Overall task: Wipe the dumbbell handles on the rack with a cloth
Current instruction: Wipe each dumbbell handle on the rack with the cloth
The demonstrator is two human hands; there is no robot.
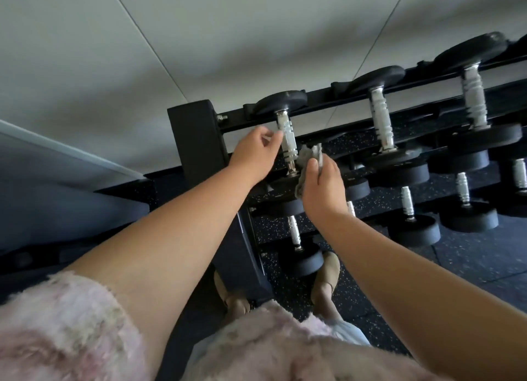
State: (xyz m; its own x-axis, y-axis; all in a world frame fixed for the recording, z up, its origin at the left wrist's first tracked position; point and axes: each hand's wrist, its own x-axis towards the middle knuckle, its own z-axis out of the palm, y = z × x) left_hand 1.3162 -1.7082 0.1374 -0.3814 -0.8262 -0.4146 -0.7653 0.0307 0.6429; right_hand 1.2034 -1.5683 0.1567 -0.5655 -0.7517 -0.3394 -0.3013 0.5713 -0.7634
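Both hands are up at the left end of the rack (196,135), top rail. The right hand (322,187) grips the cloth (309,158), a grey bunch pinched between thumb and fingers, just right of the first handle (286,144) and low on it, close enough that contact is hard to call. That handle is knurled chrome, tilted, running between two black heads. The left hand (255,149) sits on its other side with fingers loosely curled, tips right at the metal; whether they hold it or only brush it, I cannot tell. Along the same rail to the right, two more dumbbells (380,121) stand apart from the hands. The lower rails carry smaller ones (407,201). Below, fuzzy pink sleeves (57,323), and a tan shoe (328,269) on the dark speckled floor (484,263) at the rack's foot
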